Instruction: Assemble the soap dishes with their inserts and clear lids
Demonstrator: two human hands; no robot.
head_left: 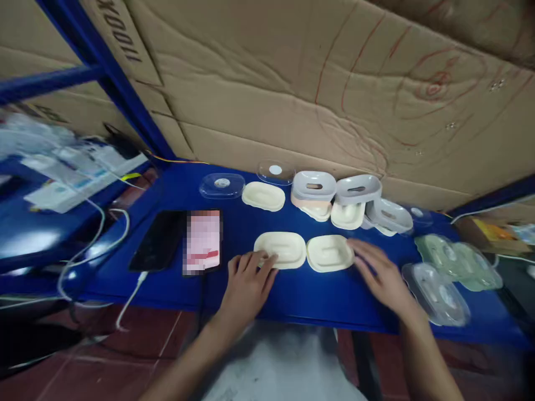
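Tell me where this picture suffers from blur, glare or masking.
Head view: the right hand is softly blurred, while the cream dish at its fingertips keeps a clearer outline; head view, far left: the white items look smeared, and bright glare sits on the blue surface before them; head view, left of centre: coarse pixel blocks mask the lit phone screen.

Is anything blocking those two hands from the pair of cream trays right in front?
Nothing visible. The left hand is at the edge of the left tray, the right hand at the outer end of the right tray.
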